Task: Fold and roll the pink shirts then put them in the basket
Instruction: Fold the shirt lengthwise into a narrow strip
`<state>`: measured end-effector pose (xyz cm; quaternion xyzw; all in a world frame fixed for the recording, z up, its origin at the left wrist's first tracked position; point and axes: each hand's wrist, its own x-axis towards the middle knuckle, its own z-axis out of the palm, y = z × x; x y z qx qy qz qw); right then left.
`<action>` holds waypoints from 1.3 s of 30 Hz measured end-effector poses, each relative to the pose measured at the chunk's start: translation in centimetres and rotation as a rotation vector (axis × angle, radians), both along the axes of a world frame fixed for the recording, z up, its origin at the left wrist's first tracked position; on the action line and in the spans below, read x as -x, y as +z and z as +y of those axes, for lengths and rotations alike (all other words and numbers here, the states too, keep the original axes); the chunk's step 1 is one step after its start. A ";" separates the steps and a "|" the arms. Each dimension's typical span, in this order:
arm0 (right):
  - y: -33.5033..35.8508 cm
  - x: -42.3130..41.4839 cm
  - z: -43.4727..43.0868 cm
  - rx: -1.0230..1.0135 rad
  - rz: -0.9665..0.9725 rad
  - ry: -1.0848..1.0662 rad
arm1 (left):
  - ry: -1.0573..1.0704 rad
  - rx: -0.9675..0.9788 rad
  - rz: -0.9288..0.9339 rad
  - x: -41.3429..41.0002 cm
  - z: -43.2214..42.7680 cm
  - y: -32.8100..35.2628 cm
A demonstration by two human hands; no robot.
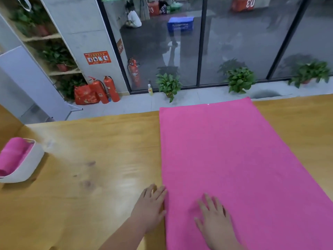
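With both the left hand (152, 207) and right hand (215, 221) flat and gripping nothing, the folded pink shirt (232, 159) may skew if rolled unevenly.

Only 1 view here, worn on the person's head. It looks forward and down across the desk (93, 150), close above the left hand (151, 208) and right hand (214, 222) at the bottom edge, and faces the glass wall (234, 42) past the desk's far side. The wide lens bends straight lines.

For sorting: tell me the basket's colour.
The basket is white; the head view shows it best.
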<state>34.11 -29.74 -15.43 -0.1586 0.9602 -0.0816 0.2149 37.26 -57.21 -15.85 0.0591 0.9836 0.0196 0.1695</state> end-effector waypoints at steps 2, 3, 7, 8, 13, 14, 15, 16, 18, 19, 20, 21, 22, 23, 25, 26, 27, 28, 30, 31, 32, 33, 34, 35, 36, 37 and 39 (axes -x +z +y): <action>-1.1 -0.7 -2.1 -0.016 0.034 -0.117 | -0.068 -0.085 0.068 0.6 -1.7 -0.7; -1.3 -0.8 -3.0 -0.027 0.077 -0.152 | -0.092 -0.136 0.100 1.3 -2.4 -0.8; -1.8 -0.6 -6.5 -0.011 0.214 -0.155 | -0.174 -0.209 0.165 6.0 -4.4 -0.1; -2.0 -0.6 -7.5 -0.012 0.225 -0.131 | -0.180 -0.193 0.143 7.4 -4.8 0.1; -2.9 -1.7 -11.2 -0.033 0.107 -0.180 | 0.012 -0.114 0.058 15.6 -7.5 -0.4; -2.8 -1.9 -11.6 -0.042 0.107 -0.204 | 0.036 -0.098 0.052 17.2 -8.1 -0.5; -2.8 -2.0 -11.8 -0.054 0.119 -0.218 | 0.038 -0.081 0.048 18.7 -8.7 -0.5; -2.8 -2.1 -11.9 -0.068 0.132 -0.225 | 0.028 -0.068 0.054 20.2 -9.1 -0.4; -2.5 -1.9 -12.2 -0.082 0.145 -0.245 | -0.004 -0.077 0.093 22.9 -9.0 -0.1; -2.4 -1.8 -12.4 -0.080 0.155 -0.256 | -0.027 -0.084 0.107 23.9 -8.8 0.0; -2.3 -1.7 -12.6 -0.078 0.166 -0.260 | -0.062 -0.074 0.112 24.8 -8.5 0.1; -2.2 -1.6 -12.9 -0.077 0.170 -0.255 | -0.099 -0.057 0.106 25.3 -8.5 -0.1; -2.2 -1.6 -13.1 -0.072 0.168 -0.245 | -0.123 -0.037 0.090 25.6 -8.7 -0.5; -2.2 -1.6 -13.4 -0.065 0.160 -0.236 | -0.122 -0.024 0.067 25.5 -9.3 -1.0; -2.7 -2.0 -13.8 -0.059 0.137 -0.235 | -0.076 -0.013 0.031 24.8 -10.9 -2.2; -3.0 -2.2 -13.8 -0.059 0.125 -0.238 | -0.067 -0.009 0.026 24.4 -11.6 -2.9; -3.1 -2.3 -13.8 -0.059 0.127 -0.237 | -0.069 -0.004 0.031 24.3 -12.0 -3.2; -3.3 -2.3 -13.8 -0.062 0.138 -0.234 | -0.073 -0.004 0.034 24.3 -12.1 -3.4; -3.2 -2.3 -13.8 -0.072 0.148 -0.231 | -0.065 -0.015 0.036 24.7 -11.6 -3.0; -3.0 -2.3 -13.8 -0.071 0.146 -0.233 | -0.057 -0.022 0.063 24.6 -11.3 -2.7; -2.9 -2.4 -13.9 -0.066 0.146 -0.235 | -0.054 -0.035 0.108 24.2 -10.9 -2.5; -2.8 -2.7 -14.1 -0.062 0.150 -0.232 | -0.061 -0.056 0.146 23.4 -10.6 -2.3; -2.9 -3.0 -14.4 -0.060 0.156 -0.216 | -0.088 -0.076 0.160 22.4 -10.4 -2.4; -3.1 -3.6 -14.7 -0.059 0.162 -0.189 | -0.131 -0.079 0.152 21.3 -10.2 -2.6; -3.4 -4.2 -14.9 -0.060 0.164 -0.163 | -0.171 -0.060 0.133 20.2 -10.2 -3.2; -3.7 -4.7 -15.0 -0.064 0.169 -0.146 | -0.191 -0.032 0.116 19.3 -10.3 -3.6; -4.0 -5.5 -15.1 -0.075 0.190 -0.135 | -0.159 -0.011 0.116 18.6 -10.4 -4.0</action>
